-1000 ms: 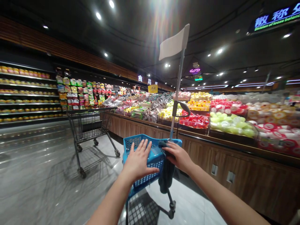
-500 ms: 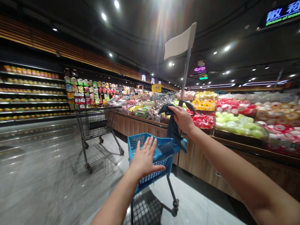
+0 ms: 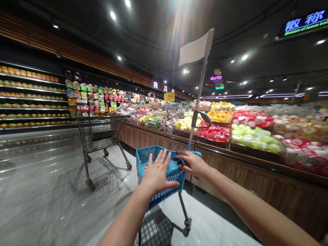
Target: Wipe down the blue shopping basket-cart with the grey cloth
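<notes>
A blue plastic shopping cart (image 3: 146,153) with a lattice basket is right in front of me. My left hand (image 3: 159,171) rests over its near rim, fingers spread and flat, holding nothing. On the basket's right side, my right hand (image 3: 193,163) has its fingers curled over a bunched dark cloth (image 3: 182,159); most of the cloth is hidden under the hand. Just behind that hand rises a grey pole (image 3: 200,87) with a blank white flag (image 3: 194,48) on top and a dark loop-shaped bracket (image 3: 203,119) partway up.
A black wire shopping cart (image 3: 102,136) stands on the grey floor to the left. Along the right runs a wood-panelled display counter (image 3: 225,174) heaped with colourful packed goods. Stocked shelves (image 3: 30,97) line the far left wall.
My right hand has come down from the pole's bracket to the cart's rim, bringing the dark cloth with it, now bunched up. The bracket is uncovered. My left hand stays put.
</notes>
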{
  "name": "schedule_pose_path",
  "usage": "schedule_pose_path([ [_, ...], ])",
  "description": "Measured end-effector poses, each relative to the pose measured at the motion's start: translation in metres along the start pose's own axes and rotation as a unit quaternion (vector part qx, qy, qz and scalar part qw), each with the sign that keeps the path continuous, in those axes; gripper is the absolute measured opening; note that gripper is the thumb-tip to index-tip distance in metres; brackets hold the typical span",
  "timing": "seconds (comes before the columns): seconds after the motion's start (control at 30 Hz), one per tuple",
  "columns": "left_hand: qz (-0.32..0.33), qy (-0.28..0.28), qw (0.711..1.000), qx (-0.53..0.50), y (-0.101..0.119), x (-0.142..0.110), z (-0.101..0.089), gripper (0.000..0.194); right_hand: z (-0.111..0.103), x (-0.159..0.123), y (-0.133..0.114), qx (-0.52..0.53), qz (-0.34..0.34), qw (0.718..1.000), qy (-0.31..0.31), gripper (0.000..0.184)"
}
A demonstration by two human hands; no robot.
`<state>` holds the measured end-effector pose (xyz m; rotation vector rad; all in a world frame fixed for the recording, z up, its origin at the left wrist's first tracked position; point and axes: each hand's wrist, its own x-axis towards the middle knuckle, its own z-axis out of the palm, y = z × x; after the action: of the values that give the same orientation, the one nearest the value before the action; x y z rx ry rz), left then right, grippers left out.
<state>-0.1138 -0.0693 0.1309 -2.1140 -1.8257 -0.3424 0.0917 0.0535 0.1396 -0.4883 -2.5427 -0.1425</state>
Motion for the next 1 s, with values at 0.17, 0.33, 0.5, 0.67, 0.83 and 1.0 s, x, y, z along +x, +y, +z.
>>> schedule_pose_path([
  [0.17, 0.000, 0.003, 1.000, 0.005, 0.001, -0.001, -0.003, 0.115, 0.008, -0.002, -0.025, 0.028, -0.069, 0.997, 0.009, 0.047],
  [0.33, 0.007, 0.001, 1.000, 0.018, -0.001, -0.004, -0.004, 0.115, 0.019, -0.004, -0.025, 0.028, 0.013, 0.999, 0.022, 0.047],
  [0.5, 0.008, 0.005, 1.000, 0.020, 0.000, 0.000, 0.000, 0.112, 0.017, -0.005, 0.004, 0.009, 0.087, 0.996, -0.001, 0.052],
  [0.67, 0.007, 0.016, 1.000, 0.018, 0.000, 0.002, 0.005, 0.112, 0.016, -0.006, 0.015, 0.039, 0.033, 0.997, 0.051, 0.035],
  [0.83, 0.009, 0.028, 0.999, 0.025, -0.006, 0.001, 0.008, 0.114, 0.034, -0.005, -0.024, 0.048, -0.018, 0.993, 0.110, 0.029],
  [1.0, -0.003, 0.013, 0.999, 0.032, -0.013, -0.001, 0.004, 0.116, 0.047, -0.001, -0.045, 0.038, -0.079, 0.986, 0.139, 0.032],
])
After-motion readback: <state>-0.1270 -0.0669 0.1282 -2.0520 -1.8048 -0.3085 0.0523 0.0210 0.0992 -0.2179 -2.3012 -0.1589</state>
